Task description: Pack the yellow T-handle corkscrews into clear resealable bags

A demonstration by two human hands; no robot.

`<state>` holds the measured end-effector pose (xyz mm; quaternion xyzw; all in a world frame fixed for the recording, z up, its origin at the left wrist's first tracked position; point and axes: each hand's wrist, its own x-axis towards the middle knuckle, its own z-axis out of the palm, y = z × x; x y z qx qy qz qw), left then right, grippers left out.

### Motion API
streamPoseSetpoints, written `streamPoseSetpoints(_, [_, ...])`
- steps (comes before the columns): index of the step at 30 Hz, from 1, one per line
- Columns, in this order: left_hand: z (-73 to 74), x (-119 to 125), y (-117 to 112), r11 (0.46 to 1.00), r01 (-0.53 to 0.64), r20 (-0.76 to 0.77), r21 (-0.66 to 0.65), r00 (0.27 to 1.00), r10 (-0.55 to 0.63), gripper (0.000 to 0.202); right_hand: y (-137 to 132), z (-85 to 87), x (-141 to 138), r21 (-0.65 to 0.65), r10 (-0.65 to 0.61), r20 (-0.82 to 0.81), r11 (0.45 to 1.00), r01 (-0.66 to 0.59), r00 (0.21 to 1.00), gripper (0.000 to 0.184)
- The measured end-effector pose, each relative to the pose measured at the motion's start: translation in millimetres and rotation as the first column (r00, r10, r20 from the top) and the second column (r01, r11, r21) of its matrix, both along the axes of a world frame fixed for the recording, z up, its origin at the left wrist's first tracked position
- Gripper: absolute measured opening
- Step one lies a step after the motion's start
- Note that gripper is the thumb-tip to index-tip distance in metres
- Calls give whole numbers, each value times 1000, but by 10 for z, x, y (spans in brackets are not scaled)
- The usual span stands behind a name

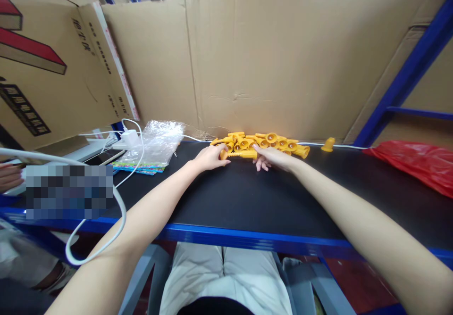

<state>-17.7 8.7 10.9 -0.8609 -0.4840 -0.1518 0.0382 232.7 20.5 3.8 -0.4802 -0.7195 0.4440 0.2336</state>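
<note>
A pile of yellow plastic funnel-shaped parts (pixel 269 143) lies at the back of the black bench top (pixel 247 197), against a cardboard wall. My left hand (pixel 209 158) and my right hand (pixel 271 158) both reach to the pile's front edge. Between them lies one long yellow part (pixel 239 154); my left fingers close round its flared end and my right fingertips pinch the other end. A single yellow part (pixel 328 144) stands apart to the right of the pile.
A crumpled clear plastic bag (pixel 159 141) and a white charger with cables (pixel 130 138) lie at the left. A red plastic bag (pixel 417 161) sits at the right. Blue rack posts (pixel 406 77) frame the bench; another person's hand (pixel 9 176) shows at far left.
</note>
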Motion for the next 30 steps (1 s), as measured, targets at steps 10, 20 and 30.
streamPoseSetpoints(10, [-4, -32, 56, 1000, -23, 0, 19, 1000, 23, 42, -82, 96, 130, -28, 48, -92, 998, -51, 995, 45])
streamPoseSetpoints(20, [24, -13, 25, 998, -66, -3, 11, 998, 66, 43, -81, 54, 8, -21, 48, -151, 998, -52, 987, 32])
streamPoseSetpoints(30, [33, 0, 24, 998, -59, -17, 36, 998, 59, 44, -65, 36, 28, -48, 58, -140, 997, -66, 988, 35])
